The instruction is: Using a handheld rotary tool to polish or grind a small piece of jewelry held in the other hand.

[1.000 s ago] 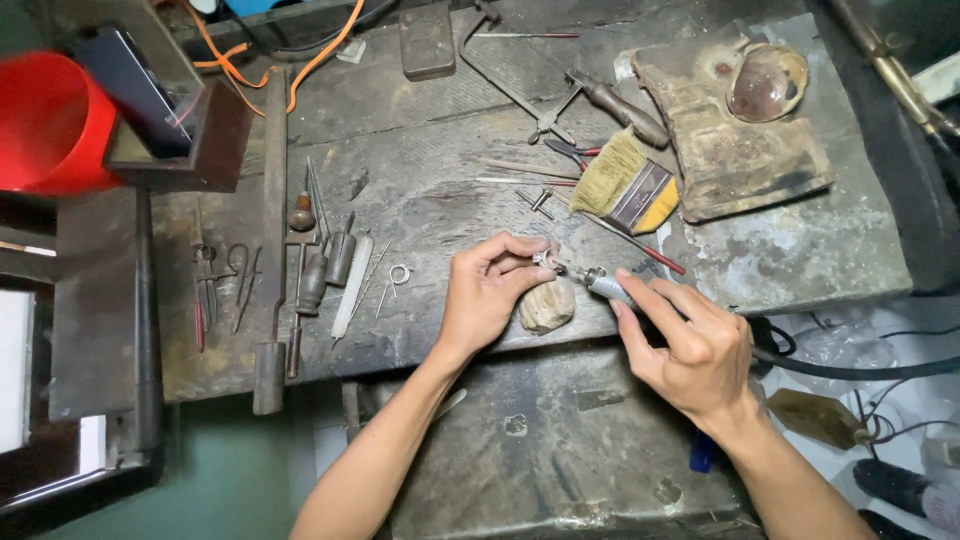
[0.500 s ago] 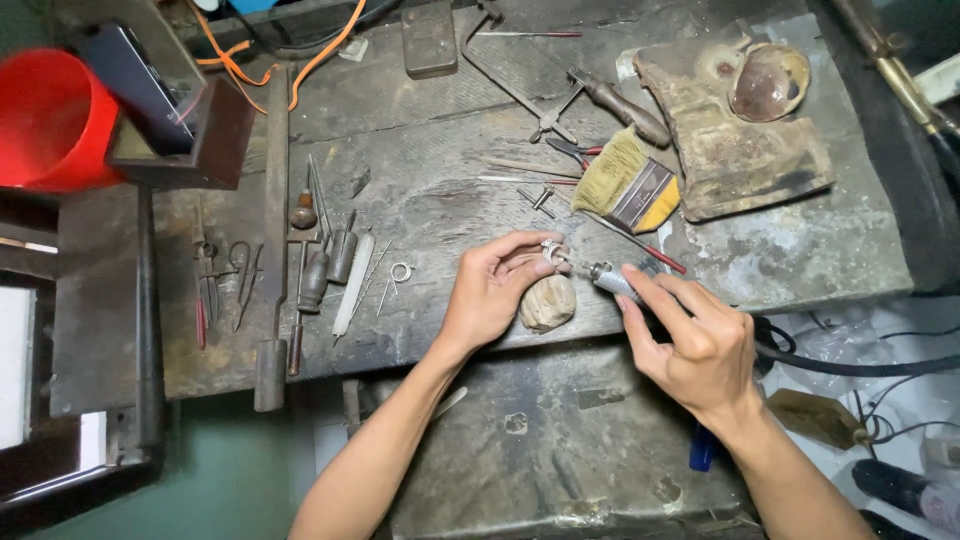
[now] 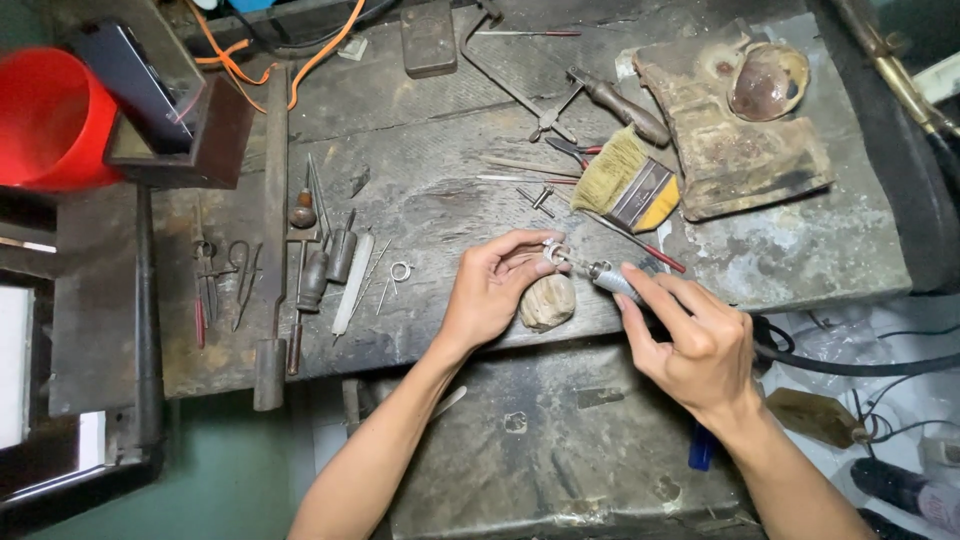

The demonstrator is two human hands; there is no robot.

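My left hand (image 3: 492,290) pinches a small silver ring (image 3: 553,251) between thumb and fingers, just above a worn wooden bench peg (image 3: 547,302) at the bench's front edge. My right hand (image 3: 695,345) grips a metal rotary handpiece (image 3: 608,278) like a pen, its thin tip touching the ring. Both hands sit close together over the peg.
The dark worn workbench (image 3: 430,200) holds a paintbrush (image 3: 630,185), pliers (image 3: 600,98), a saw frame (image 3: 500,70), files and gravers (image 3: 320,265) and a small wire ring (image 3: 400,271). A leather pad with a shell-like dish (image 3: 765,85) lies far right, a red bucket (image 3: 45,120) far left.
Both hands have stayed over the peg, with only slight shifts of the handpiece tip against the ring.
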